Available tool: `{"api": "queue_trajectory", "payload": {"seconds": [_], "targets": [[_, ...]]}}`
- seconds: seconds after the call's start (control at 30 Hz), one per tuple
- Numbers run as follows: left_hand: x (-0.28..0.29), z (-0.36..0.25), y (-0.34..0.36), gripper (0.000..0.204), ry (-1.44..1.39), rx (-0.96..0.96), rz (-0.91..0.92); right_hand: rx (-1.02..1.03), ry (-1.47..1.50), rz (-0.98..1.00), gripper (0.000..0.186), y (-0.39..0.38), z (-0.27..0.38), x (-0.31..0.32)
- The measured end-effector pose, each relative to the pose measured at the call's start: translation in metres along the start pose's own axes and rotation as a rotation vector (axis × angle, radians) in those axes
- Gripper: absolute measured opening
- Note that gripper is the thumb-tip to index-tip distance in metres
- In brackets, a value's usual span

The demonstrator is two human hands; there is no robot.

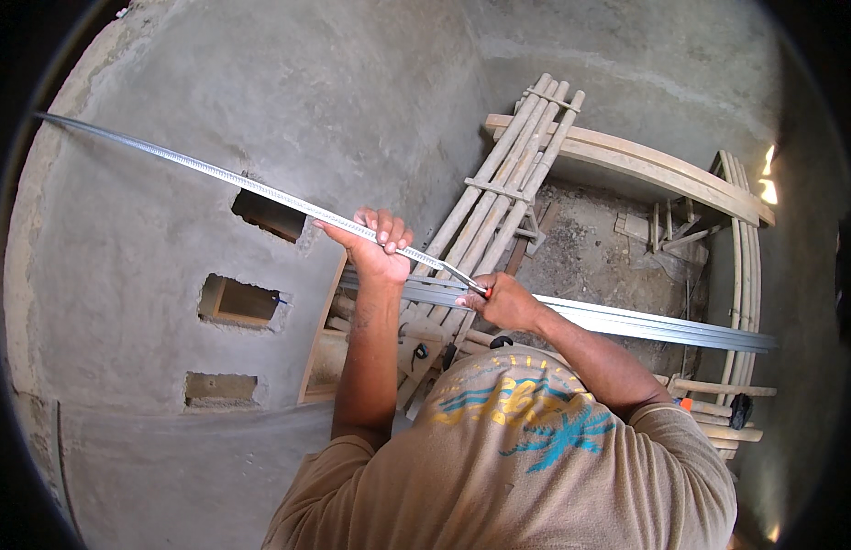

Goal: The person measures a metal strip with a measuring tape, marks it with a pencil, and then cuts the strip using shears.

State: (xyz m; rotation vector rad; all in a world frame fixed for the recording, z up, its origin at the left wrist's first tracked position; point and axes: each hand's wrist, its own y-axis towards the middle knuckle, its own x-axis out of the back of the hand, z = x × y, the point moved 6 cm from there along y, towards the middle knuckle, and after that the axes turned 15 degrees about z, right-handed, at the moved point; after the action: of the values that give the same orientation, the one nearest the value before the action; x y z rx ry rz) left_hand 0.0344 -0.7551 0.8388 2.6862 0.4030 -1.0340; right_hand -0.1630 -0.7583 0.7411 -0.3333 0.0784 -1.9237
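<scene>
A long, thin metal strip (pixel 233 181) with a ridged or perforated edge slants from the upper left down to the middle. My left hand (pixel 380 255) is closed around it near its lower end, with the thumb along its underside. In my right hand (pixel 506 302) is a pair of tin snips (pixel 464 280) with silver jaws and a bit of red on the handle. Their jaws meet the strip's near end; whether they bite into it I cannot tell. Most of the handles are hidden in my right fist.
Long metal channels (pixel 646 323) lie across the scaffold of wooden poles (pixel 499 194) below my hands. Thick planks (pixel 636 163) span the far side, above a rubble-strewn floor (pixel 581 243). The grey plastered wall (pixel 352 92) on the left has three rectangular openings. More poles (pixel 745 266) stand at right.
</scene>
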Motion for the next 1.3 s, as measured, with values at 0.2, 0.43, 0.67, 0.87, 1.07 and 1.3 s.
{"api": "queue_trajectory", "payload": {"seconds": [0.2,0.43,0.67,0.87,1.07,1.3], "targets": [[-0.004,-0.006,-0.011,0.069,0.082,-0.2,-0.187,-0.051,-0.048,-0.065,0.038,0.005,-0.003,-0.005],[0.004,-0.013,-0.016,0.065,0.181,-0.141,-0.175,0.02,-0.183,0.052,0.033,-0.005,0.007,-0.008],[0.006,-0.019,-0.031,0.077,-0.086,-0.061,0.26,0.149,-0.171,0.305,0.03,-0.009,-0.005,-0.007],[-0.001,-0.028,-0.041,0.078,-0.177,-0.056,0.459,0.196,-0.369,0.337,0.031,0.006,0.021,0.003],[-0.006,-0.033,-0.048,0.078,-0.192,-0.064,0.493,0.195,-0.385,0.384,0.032,0.006,0.035,-0.002],[-0.013,-0.034,-0.052,0.08,-0.222,-0.042,0.532,0.094,-0.428,0.369,0.028,0.01,0.038,-0.01]]}}
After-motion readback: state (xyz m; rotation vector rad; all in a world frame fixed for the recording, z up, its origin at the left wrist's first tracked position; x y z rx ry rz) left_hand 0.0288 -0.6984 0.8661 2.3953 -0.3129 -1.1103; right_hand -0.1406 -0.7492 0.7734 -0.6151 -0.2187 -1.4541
